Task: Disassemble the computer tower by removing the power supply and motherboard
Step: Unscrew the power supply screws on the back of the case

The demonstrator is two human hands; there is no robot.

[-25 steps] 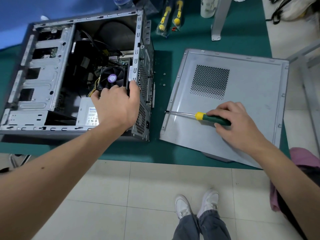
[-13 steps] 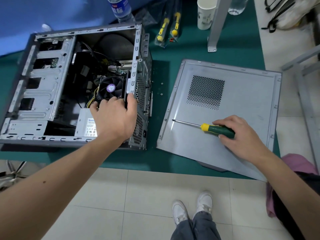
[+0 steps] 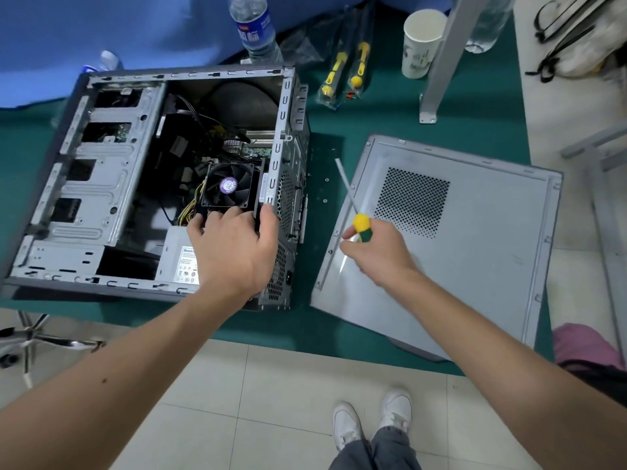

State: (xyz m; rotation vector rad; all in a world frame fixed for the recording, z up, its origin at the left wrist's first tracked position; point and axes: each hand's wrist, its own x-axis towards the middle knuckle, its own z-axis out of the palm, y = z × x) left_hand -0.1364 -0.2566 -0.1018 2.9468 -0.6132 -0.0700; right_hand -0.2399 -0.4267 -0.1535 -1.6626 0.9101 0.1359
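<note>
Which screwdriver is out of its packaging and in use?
The green-and-yellow screwdriver gripped in the right hand, shaft pointing up toward the tower. The two yellow-handled ones lie bagged on the green mat behind.

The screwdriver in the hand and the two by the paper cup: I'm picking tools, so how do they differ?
The screwdriver in the right hand is bare, lifted, its shaft pointing away from the person; the two spare screwdrivers lie untouched on the green mat in clear packaging. Its grip is green with a yellow collar; theirs look black and yellow. All have yellow on the grip.
</note>
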